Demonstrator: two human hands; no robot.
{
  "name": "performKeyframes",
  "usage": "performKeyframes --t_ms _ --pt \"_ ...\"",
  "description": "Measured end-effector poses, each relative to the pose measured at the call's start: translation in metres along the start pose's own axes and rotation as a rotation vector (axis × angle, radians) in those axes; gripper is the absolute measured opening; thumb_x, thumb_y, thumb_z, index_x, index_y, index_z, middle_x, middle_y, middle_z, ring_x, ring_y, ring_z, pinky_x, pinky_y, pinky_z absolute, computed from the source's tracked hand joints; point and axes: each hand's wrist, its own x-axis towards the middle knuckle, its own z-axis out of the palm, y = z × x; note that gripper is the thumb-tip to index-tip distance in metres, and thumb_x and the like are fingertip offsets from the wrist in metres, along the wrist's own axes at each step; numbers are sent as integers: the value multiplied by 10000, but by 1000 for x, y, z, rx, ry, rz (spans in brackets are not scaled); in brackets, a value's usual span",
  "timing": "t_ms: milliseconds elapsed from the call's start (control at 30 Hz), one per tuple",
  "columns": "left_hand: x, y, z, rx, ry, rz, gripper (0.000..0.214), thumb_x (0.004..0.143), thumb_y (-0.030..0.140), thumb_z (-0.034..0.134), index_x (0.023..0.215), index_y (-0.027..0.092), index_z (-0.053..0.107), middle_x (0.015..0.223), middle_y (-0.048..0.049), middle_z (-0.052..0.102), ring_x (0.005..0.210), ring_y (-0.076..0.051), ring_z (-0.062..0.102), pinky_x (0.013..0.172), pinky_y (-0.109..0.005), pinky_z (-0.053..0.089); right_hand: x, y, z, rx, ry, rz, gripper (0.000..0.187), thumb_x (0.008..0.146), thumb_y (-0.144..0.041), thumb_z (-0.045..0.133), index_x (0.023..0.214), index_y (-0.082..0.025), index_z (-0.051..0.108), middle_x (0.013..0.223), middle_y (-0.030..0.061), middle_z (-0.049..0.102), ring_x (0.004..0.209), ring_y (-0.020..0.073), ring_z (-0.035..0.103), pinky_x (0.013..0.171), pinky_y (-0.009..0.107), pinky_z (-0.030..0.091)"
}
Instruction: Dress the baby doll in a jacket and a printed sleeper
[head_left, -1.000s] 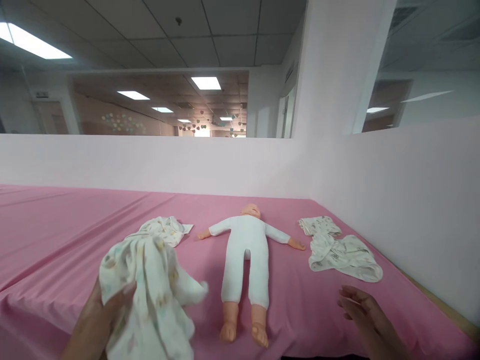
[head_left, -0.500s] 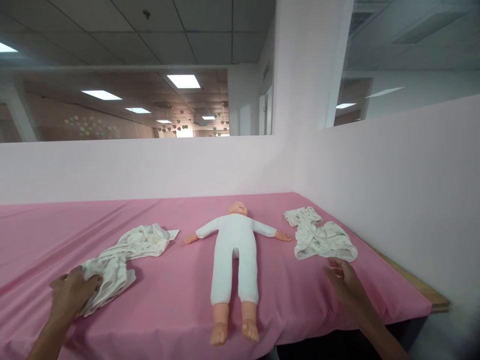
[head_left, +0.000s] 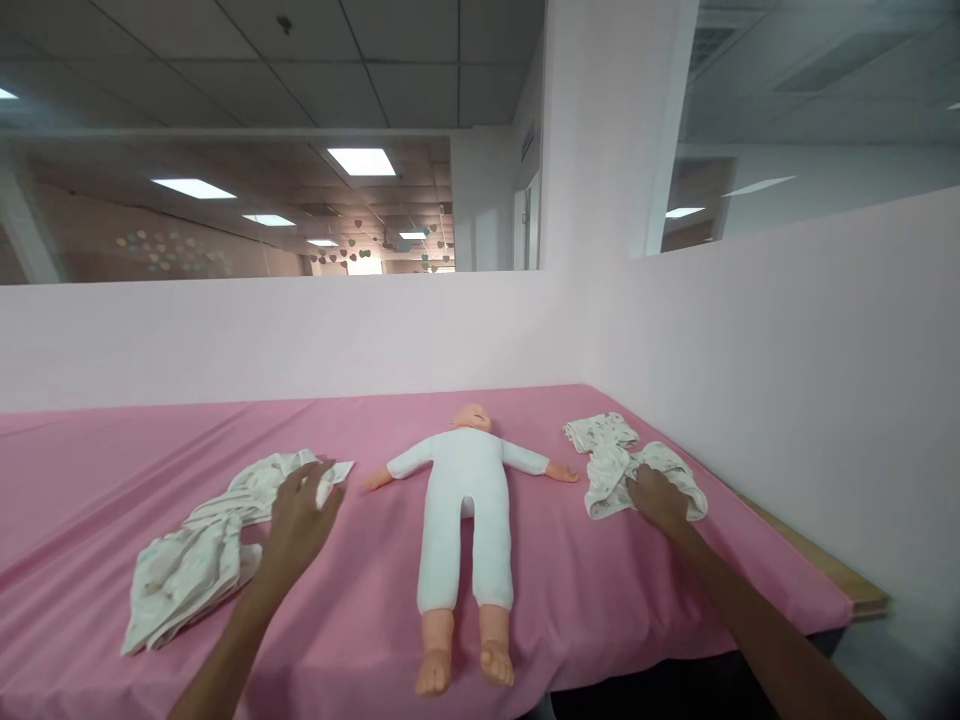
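A baby doll [head_left: 469,480] in a white bodysuit lies on its back, arms spread, feet toward me. To its left lies a crumpled white printed baby garment [head_left: 187,575]. My left hand [head_left: 304,510] is over the far end of that garment, thumb and fingers apart; whether it touches the cloth is hard to see. On the doll's right lies a second white printed baby garment [head_left: 609,475], bunched in the middle. My right hand [head_left: 660,497] is on its near part, fingers curled down and closed on the cloth, with the fingertips partly hidden.
A pink sheet [head_left: 360,620] covers the table and hangs over its front edge. White walls [head_left: 300,335] with windows stand behind and to the right. A wooden board edge [head_left: 814,560] shows along the right side.
My left hand has let go of the near end of the left garment and moved right and away from me. My right hand has reached forward onto the right garment.
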Motion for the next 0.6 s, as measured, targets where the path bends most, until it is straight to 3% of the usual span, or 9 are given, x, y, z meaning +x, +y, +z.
performKeyframes --t_ms 133,233,300,400,500,600 --pt "-1 47 -8 -178 -67 75 458 919 502 405 1238 217 568 1291 -114 558 1256 -296 472 1063 -493 386 0 -7 -20 115 107 -14 280 901 -341 348 901 -164 564 896 128 637 860 285 603 705 379 430" --pt "-1 79 -23 -319 -139 54 419 931 484 423 1234 233 564 1303 -106 545 1245 -282 488 1021 -471 432 -18 -27 -51 504 325 -135 256 880 -400 388 773 -200 507 756 44 577 728 204 532 638 319 400" --pt "-1 106 -31 -428 -213 60 399 931 475 442 1236 246 560 1301 -99 549 1224 -272 514 1010 -456 446 -40 -54 -79 831 367 -223 239 860 -394 444 730 -201 497 723 11 544 695 170 501 617 290 398" --pt "0 154 -39 -627 -385 78 499 901 491 516 1351 280 470 1411 -96 477 1232 -268 530 1006 -438 462 -86 -104 -124 1260 209 -411 213 826 -398 562 757 -198 535 749 -7 563 664 137 499 615 266 422" --pt "4 201 -48 -832 -573 118 765 812 497 656 1473 308 322 1521 -114 364 1277 -308 495 967 -442 491 -138 -150 -163 1467 -36 -685 169 811 -368 622 824 -205 580 797 2 590 693 140 534 680 286 471" --pt "13 224 -60 -1107 -742 213 662 792 457 694 1384 264 472 1364 -108 554 1225 -302 549 963 -426 487 -178 -174 -190 1528 -256 -885 119 821 -325 564 789 -211 578 802 9 576 755 161 557 735 313 498"
